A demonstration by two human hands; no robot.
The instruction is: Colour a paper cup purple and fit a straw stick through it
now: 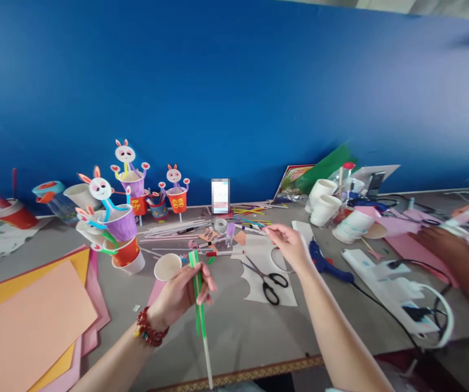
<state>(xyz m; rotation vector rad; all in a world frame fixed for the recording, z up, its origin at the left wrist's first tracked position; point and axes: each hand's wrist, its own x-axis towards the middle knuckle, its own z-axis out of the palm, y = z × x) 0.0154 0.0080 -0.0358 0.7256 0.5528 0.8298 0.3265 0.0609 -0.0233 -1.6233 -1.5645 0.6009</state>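
Note:
My left hand [181, 294] is closed round a green straw [199, 310] with a white lower end, held upright over the grey table [238, 332]. A red bead bracelet [148, 328] sits on that wrist. My right hand [289, 245] reaches forward over a white paper sheet [259, 261], fingers pinched together near loose straws [251, 212]; what it pinches is too small to make out. Black-handled scissors [269, 280] lie on the paper just below that hand. A small white paper cup [167, 265] stands beside my left hand.
Bunny-decorated paper cups [120, 223] stand at the left back. Orange, yellow and pink paper sheets [30, 321] lie front left. A blue glue gun [328, 265], white cups [324, 204] and a power strip [385, 272] lie right. Another person's hand [442, 245] works at the far right.

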